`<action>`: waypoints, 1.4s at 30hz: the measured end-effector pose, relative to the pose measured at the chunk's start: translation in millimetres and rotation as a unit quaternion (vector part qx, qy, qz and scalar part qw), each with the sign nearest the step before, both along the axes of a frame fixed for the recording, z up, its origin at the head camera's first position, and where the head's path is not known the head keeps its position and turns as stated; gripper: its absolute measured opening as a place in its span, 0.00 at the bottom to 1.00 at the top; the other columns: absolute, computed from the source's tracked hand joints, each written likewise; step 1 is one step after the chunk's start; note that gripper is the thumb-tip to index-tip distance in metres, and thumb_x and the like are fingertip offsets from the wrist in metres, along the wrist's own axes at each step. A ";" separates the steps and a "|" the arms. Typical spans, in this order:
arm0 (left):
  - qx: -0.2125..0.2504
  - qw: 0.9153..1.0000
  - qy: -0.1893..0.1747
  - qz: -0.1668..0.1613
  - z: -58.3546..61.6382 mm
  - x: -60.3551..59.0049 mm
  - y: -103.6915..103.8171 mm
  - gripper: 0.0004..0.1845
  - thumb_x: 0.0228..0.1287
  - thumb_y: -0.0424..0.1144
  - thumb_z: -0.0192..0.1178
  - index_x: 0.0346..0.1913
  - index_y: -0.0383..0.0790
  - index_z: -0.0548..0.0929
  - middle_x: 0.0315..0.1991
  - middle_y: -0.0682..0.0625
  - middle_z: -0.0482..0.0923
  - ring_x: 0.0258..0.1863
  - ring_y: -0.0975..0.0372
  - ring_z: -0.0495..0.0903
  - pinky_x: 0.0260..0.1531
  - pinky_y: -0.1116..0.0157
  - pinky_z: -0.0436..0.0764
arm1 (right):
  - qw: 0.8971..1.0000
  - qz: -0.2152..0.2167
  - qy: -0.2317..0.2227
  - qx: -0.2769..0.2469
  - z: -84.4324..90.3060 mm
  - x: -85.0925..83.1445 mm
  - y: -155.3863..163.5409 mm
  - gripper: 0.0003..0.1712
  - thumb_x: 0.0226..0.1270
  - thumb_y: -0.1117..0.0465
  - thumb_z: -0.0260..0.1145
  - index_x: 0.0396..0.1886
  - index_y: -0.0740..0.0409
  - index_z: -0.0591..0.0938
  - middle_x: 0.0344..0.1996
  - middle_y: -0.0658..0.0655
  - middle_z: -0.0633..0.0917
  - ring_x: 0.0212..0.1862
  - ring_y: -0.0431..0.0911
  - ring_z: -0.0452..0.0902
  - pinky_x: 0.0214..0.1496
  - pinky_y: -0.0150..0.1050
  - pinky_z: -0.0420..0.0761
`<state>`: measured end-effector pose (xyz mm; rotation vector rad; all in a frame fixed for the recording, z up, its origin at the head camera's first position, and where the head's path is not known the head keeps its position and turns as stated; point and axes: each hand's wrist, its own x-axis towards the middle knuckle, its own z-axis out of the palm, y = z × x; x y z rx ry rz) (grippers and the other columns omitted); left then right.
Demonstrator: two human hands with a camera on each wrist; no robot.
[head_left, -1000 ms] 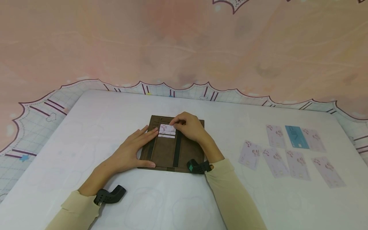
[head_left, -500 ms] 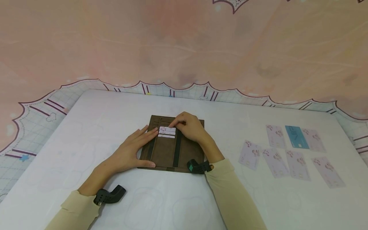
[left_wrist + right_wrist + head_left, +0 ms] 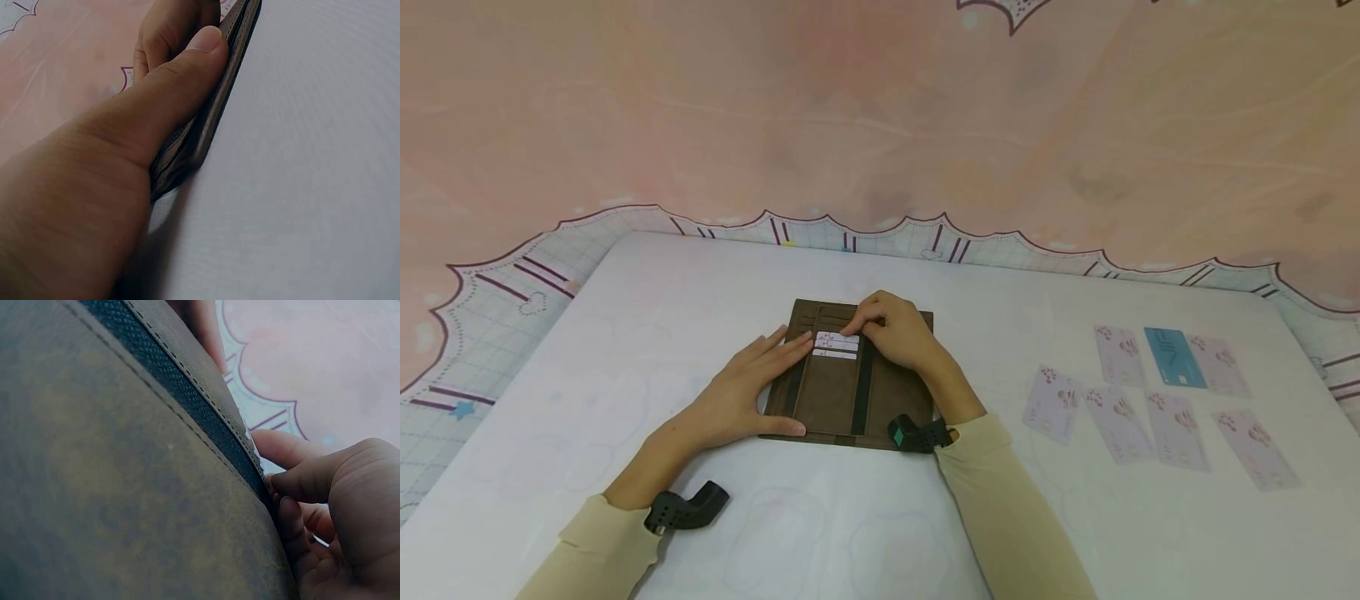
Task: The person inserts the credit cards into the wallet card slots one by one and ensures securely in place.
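Two hands work at a brown suede-like card wallet (image 3: 850, 379) lying open and flat near the middle of a smooth white tabletop (image 3: 625, 317), whose far and side edges are draped by a pale grid-patterned cloth with a scalloped dark-purple border (image 3: 497, 308); beyond that the background is a wrinkled peach-pink fabric backdrop (image 3: 880, 125). The left hand (image 3: 741, 396) lies flat on the wallet's left part, fingers straight and close together pointing toward the card slots, thumb stretched along the near edge; the left wrist view shows that thumb pressed against the wallet's stitched edge. The right hand (image 3: 898, 333) rests on the wallet's far right part with fingers curled, its fingertips pinching or pressing the top of a white flower-printed card (image 3: 837, 339) that sits partly down in a slot, above the thin edges of two more cards. A dark elastic strap (image 3: 862, 387) runs down the wallet's middle. Well to the right on the table lie seven loose pale lilac cards with small flower marks (image 3: 1150, 404), spread in two rough rows, with one teal-blue card (image 3: 1172, 357) among the far row; its print is too small to read. Both forearms wear cream long sleeves (image 3: 1007, 517), each with a black wrist-mounted device (image 3: 688, 508).
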<state>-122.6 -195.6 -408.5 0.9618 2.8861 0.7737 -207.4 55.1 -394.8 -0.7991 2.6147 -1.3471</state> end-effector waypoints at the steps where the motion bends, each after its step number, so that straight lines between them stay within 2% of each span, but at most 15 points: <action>1: -0.001 1.000 0.000 0.001 -0.1 -0.1 0.0 0.56 0.44 0.64 0.71 0.75 0.45 0.57 0.74 0.49 0.55 0.74 0.51 0.43 0.70 0.49 0.44 | 1.000 0.000 -0.001 0.000 -0.3 0.0 0.0 0.17 0.68 0.70 0.57 0.29 0.52 0.90 0.41 0.51 0.80 0.45 0.45 0.75 0.48 0.39 0.75; 9: -0.004 1.000 0.002 -0.002 -1.0 -1.0 -0.3 0.56 0.44 0.63 0.70 0.75 0.44 0.57 0.74 0.49 0.55 0.74 0.50 0.43 0.70 0.49 0.45 | 1.000 -0.010 -0.003 0.003 -1.0 0.2 -0.4 0.17 0.68 0.70 0.57 0.31 0.52 0.90 0.41 0.51 0.80 0.46 0.45 0.75 0.48 0.39 0.75; 14: -0.001 1.000 0.000 -0.002 -0.2 -0.9 -0.5 0.56 0.44 0.63 0.71 0.74 0.44 0.57 0.74 0.49 0.55 0.74 0.50 0.43 0.70 0.48 0.45 | 1.000 -0.024 0.010 0.011 -1.7 -0.3 -2.2 0.15 0.68 0.70 0.58 0.33 0.51 0.89 0.39 0.49 0.82 0.42 0.42 0.75 0.46 0.37 0.75; 24: 0.002 1.000 -0.005 -0.003 -0.8 -1.2 -0.9 0.56 0.45 0.64 0.70 0.75 0.45 0.57 0.74 0.49 0.54 0.74 0.50 0.43 0.70 0.48 0.45 | 0.999 -0.038 0.018 0.026 -1.7 2.0 -4.8 0.15 0.65 0.70 0.58 0.28 0.52 0.87 0.38 0.50 0.81 0.41 0.44 0.74 0.45 0.38 0.75; 42: 0.002 1.000 -0.006 0.001 0.2 -0.3 -0.4 0.56 0.45 0.63 0.71 0.74 0.44 0.58 0.74 0.49 0.55 0.74 0.50 0.43 0.70 0.48 0.45 | 0.999 -0.043 0.023 0.015 -0.6 2.3 -3.8 0.17 0.63 0.73 0.56 0.23 0.55 0.86 0.36 0.52 0.81 0.40 0.45 0.75 0.43 0.38 0.75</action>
